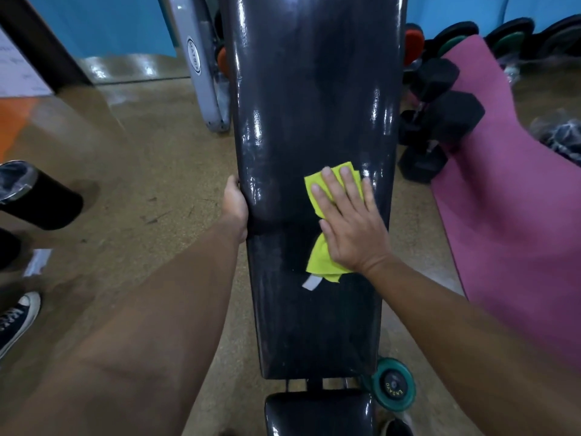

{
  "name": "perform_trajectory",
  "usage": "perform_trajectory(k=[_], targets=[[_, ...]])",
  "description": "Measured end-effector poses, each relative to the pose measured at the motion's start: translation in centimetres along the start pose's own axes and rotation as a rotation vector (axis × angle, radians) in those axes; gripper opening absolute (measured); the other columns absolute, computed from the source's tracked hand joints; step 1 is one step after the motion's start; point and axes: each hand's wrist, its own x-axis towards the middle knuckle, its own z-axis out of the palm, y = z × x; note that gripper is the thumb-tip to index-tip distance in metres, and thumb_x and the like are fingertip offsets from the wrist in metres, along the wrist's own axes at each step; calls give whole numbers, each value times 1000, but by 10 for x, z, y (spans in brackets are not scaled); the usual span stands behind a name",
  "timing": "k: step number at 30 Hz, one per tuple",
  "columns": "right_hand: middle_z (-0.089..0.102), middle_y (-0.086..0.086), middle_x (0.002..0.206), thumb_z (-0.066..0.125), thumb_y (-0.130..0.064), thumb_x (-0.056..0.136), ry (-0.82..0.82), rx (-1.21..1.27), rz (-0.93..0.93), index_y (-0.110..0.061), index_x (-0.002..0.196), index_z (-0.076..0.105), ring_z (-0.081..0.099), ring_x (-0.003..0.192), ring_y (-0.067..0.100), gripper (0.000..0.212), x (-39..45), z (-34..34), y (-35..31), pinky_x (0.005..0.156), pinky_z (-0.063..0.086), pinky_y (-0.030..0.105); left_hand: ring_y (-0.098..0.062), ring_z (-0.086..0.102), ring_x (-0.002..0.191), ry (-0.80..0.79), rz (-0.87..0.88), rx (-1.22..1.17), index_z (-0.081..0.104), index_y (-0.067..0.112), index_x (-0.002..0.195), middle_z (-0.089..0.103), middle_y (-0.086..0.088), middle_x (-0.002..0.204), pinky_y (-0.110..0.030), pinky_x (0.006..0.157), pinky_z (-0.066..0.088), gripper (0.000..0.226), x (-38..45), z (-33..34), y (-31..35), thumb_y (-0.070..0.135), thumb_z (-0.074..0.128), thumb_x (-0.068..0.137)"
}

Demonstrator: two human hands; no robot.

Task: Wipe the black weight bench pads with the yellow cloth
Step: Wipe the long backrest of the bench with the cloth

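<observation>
1. Over on the left, the left hand (pixel 235 204) curls its grip round the side edge of the long black pad (pixel 314 121) — fingers wrapped out of sight beneath, thumb side on top. That looks like bracing: it steadies the surface, and the person leaning over it, while the other arm works.

2. Centre now — the pad runs straight away from us, glossy and streaked with highlights up top, duller and a little scuffed nearer the seam. My guess is the shine marks damp or freshly wiped vinyl, though I can't be sure.

3. Just right of centre, the yellow cloth (pixel 322 262) lies flat on the pad across the seam, bunched narrow in the middle, a white tag (pixel 312 283) poking out at its near end.

4. The right hand (pixel 347 225) sits palm-down on the cloth, fingers spread and pressing rather than pinching — a flat grip that suits broad strokes.

5. Nearest us, the small seat pad (pixel 317 413) waits at the bottom, apparently untouched.

6. Far right: dumbbells (pixel 440 121) and a pink mat (pixel 503 215) on the floor, well clear.
</observation>
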Motion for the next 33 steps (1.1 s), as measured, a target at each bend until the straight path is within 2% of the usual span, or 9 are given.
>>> perform_trajectory(k=[6,9,14,19,20,23,25,29,33], targets=[[20,21,168,35,-29,105,120,71,322,-11,161,29,13,156,45,60,15,0,6,128,5,60,-31,71,117,12,6,22,74,17,115,73,-17,131,-44,107,55,54,2,-3,-1,47,30,105],[19,21,169,34,-31,105,116,105,361,-9,161,29,12,156,46,60,16,4,-16,127,5,61,-27,70,107,26,25,13,73,17,114,75,-16,125,-37,101,56,54,3,-1,-2,47,29,106],[23,19,168,33,-30,105,55,58,187,-12,160,33,15,157,41,58,-13,4,4,127,13,61,-26,70,103,21,8,17,72,18,113,76,-11,114,-32,91,58,53,4,1,-1,47,28,107],[23,21,168,35,-29,104,109,59,230,-12,160,31,14,157,43,59,-8,3,19,128,11,60,-30,71,116,33,19,-7,76,17,102,76,-15,124,-41,106,56,59,9,-1,-4,47,26,109],[22,23,168,36,-29,103,126,75,263,-12,160,31,14,156,45,59,-3,3,15,128,10,59,-28,74,108,24,18,-8,76,18,99,79,-13,116,-38,101,58,58,9,-1,-5,46,26,109],[17,24,168,37,-29,103,123,113,323,-11,161,30,11,156,47,61,2,4,-7,127,8,62,-13,74,71,8,10,-13,72,20,86,79,1,77,-23,67,60,57,11,-1,-7,44,25,109],[16,22,169,37,-29,103,53,91,243,-8,161,29,10,157,45,62,-10,6,-18,126,12,64,-11,72,65,5,19,-9,71,21,84,77,4,69,-20,60,57,57,12,0,-7,43,25,109],[18,18,169,39,-27,100,8,38,84,-6,161,25,13,158,40,65,-32,7,5,128,14,59,-15,72,76,16,11,17,73,21,85,78,1,77,-27,71,58,57,14,-3,-8,44,27,108],[19,25,167,39,-21,99,89,82,232,-5,159,32,14,156,45,63,-16,2,15,128,12,59,-19,71,85,8,23,-1,73,20,90,76,-4,92,-30,80,59,52,12,-3,-8,45,30,106]])
